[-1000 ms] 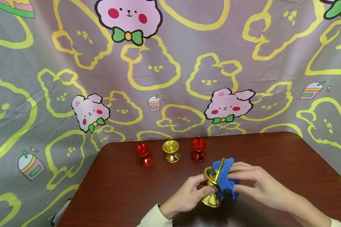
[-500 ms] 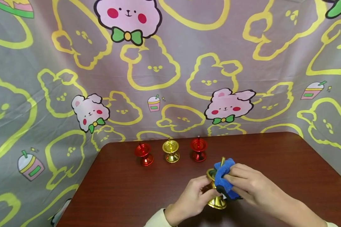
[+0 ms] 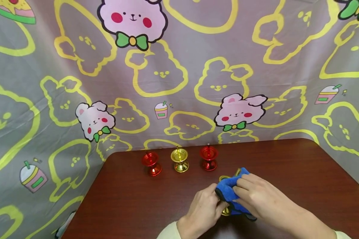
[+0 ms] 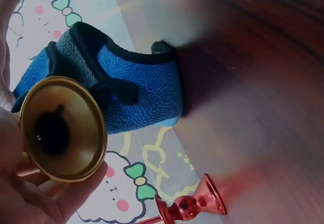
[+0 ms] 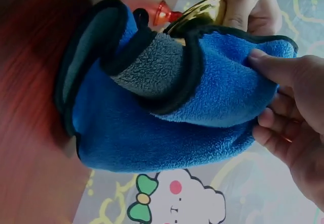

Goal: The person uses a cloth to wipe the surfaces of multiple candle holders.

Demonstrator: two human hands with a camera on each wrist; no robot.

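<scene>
My left hand [image 3: 201,207] grips a gold metal candle holder [image 4: 83,133] by its middle, and its hollow round base faces the left wrist camera. In the head view most of the holder is covered, with only part of its base and its spike tip showing. My right hand [image 3: 258,196] holds a blue cloth [image 3: 228,188] with dark edging and a grey underside, thumb and fingers pinching it in the right wrist view. The folded cloth [image 5: 152,138] lies against the holder's dish and droops below it.
At the back of the dark reddish-brown table [image 3: 131,202] stand a red candle holder [image 3: 152,163], a gold candle holder [image 3: 180,160] and another red candle holder [image 3: 209,158] in a row. Behind the table hangs a cartoon-printed curtain [image 3: 179,69].
My right hand has drawn the cloth leftward across the holder's dish, covering more of it. My left hand has shifted slightly right and keeps its grip. The row behind stands as before.
</scene>
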